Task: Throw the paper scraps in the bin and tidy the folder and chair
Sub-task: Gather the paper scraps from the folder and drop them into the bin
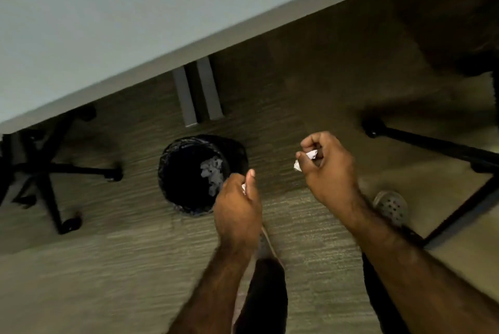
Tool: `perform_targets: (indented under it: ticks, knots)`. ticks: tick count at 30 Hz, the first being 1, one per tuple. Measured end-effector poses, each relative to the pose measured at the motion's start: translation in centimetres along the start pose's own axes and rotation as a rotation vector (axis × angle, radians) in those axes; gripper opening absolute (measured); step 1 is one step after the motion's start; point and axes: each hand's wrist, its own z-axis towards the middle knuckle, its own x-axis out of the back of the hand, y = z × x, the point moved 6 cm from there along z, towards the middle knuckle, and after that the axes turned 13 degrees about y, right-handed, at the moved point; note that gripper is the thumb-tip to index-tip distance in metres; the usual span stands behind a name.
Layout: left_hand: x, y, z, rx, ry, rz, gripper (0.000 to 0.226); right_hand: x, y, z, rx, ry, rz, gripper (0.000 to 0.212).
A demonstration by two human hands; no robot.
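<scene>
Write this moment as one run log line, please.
left hand: shut on paper scrap, at bin rim | right hand: shut on paper scraps | bin: scraps inside

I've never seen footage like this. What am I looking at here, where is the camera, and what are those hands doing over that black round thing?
There is no machine here: the camera sits on a person's head and looks down at their own two bare hands. The black round thing is a bin with a dark liner, standing on the carpet beside the grey desk; some crumpled paper already lies inside. The left hand is at the bin's rim, pinching a small white scrap. The right hand, off to the side of the bin, is closed on more paper scraps. An office chair base shows at left, and a shoe at lower right.
</scene>
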Motion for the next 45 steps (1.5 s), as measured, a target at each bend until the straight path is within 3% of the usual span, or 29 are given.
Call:
perform_targets:
  ticks: [4,8,12,14,19,22,26,29,38,45]
  knots:
    - [-0.6,-11.0,2.3,0.238,-0.032,-0.020,0.036,-10.6,0.8,-3.8,-0.055,-0.199,-0.080,0.013]
    - [-1.6,-19.3,4.7,0.493,-0.003,-0.069,0.037,-19.4,0.4,-7.7,0.033,-0.333,-0.137,0.014]
    - [-1.4,-24.1,8.0,0.461,0.172,0.021,0.034,-26.8,-0.4,-9.6,0.197,-0.413,-0.233,0.015]
    - [-1.8,-25.3,9.3,0.398,0.185,0.119,0.035,-29.9,-0.3,-9.8,0.286,-0.465,-0.310,0.022]
    - [-6.2,-28.6,9.4,0.374,-0.197,0.164,0.052,-34.2,1.1,-11.0,0.353,-0.735,-0.451,0.041]
    - [-6.7,-29.3,8.6,0.407,-0.278,0.158,0.053,-33.5,1.2,-11.1,0.365,-0.735,-0.499,0.035]
    - [-5.1,-26.5,7.4,0.239,-0.242,0.146,0.048,-30.6,0.9,-11.0,0.318,-0.720,-0.479,0.027]
    - [-3.9,-23.5,6.6,0.217,-0.252,0.051,0.046,-27.8,0.3,-10.7,0.272,-0.683,-0.450,0.026]
    - [-0.9,-10.9,6.0,0.140,-0.378,-0.027,0.045,-17.4,-4.4,-8.0,0.117,-0.491,-0.362,0.034]
    - [2.2,2.8,4.7,-0.121,-0.472,0.021,0.045,-3.3,-8.6,-4.9,0.059,-0.244,-0.366,0.030]
